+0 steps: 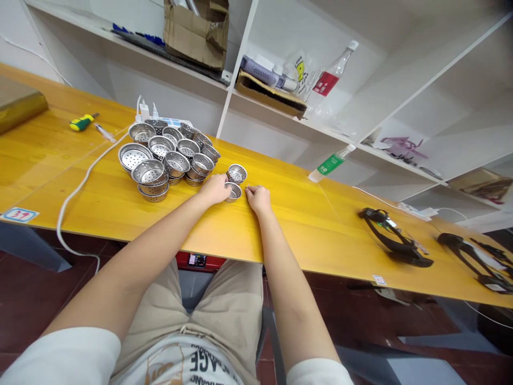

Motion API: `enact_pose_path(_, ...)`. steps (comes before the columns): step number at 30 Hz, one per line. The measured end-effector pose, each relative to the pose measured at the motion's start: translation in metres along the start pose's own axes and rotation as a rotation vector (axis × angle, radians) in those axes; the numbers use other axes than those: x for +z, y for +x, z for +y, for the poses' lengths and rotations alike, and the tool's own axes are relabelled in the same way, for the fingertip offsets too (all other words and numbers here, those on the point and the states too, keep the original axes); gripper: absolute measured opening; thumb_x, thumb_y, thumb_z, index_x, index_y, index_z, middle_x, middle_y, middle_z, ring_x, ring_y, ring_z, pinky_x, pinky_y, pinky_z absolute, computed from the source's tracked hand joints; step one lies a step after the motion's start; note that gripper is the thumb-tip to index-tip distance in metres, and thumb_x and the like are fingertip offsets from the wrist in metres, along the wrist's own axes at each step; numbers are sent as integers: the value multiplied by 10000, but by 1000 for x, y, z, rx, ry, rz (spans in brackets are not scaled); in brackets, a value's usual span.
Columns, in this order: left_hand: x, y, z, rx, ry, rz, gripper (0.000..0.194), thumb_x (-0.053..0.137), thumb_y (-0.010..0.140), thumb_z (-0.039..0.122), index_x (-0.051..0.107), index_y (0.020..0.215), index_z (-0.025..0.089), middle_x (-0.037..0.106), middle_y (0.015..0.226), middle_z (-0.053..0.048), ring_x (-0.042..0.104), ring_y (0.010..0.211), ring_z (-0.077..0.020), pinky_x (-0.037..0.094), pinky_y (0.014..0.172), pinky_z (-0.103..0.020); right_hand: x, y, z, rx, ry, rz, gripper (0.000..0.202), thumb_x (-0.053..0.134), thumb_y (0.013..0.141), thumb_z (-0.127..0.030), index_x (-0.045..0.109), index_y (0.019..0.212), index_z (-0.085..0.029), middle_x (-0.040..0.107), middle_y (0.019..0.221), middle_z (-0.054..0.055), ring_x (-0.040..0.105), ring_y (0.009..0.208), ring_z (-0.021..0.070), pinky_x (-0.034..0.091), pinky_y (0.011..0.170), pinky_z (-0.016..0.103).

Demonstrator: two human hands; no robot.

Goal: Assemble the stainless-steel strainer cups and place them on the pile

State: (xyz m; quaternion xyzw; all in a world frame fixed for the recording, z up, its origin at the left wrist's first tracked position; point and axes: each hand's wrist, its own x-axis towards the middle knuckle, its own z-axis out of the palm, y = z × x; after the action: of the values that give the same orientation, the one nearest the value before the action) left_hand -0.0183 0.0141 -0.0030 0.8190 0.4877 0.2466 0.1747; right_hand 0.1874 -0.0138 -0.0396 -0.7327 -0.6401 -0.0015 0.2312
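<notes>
My left hand (215, 189) is closed on the rim of a small perforated metal strainer cup (233, 193) that sits on the table. Just behind it stands a second strainer cup (236, 174), held by neither hand. To the right of both cups, my right hand (259, 199) rests low over the table, thumb and fingertips pinched together. A tiny bright bit shows at those fingertips, too small to name. On the left, close to my left hand, several more such cups (176, 164) are crowded together, some stacked.
A white cable (79, 188) curves over the front edge at left, near a green-yellow screwdriver (82, 123). Behind the table rises a white shelf (229, 101). A green-labelled bottle (332, 164) stands at the back; black head straps (395, 240) lie to the right.
</notes>
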Motion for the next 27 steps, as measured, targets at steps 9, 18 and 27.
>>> enact_pose_path(9,-1,0,1,3,20,-9,288,570,923,274,760,1100,150,783,1167,-162,726,1110,-290,535,994,-355,-7,-1,-2,66,85,179,294,575,949,-281,809,809,-171,730,823,101,633,815,222,448,816,316)
enact_pose_path(18,-4,-2,2,-6,26,-22,272,558,914,255,771,1057,165,796,1122,-149,735,1075,-279,541,955,-341,-17,-2,-1,143,127,365,283,518,980,-300,714,826,-167,666,913,122,582,864,239,455,876,357)
enact_pose_path(27,-3,1,-2,3,10,-23,239,583,872,204,781,1000,170,795,1098,-163,732,1059,-295,535,957,-359,-24,1,6,197,120,577,263,432,1042,-289,651,936,-189,614,1066,160,603,928,250,481,896,370)
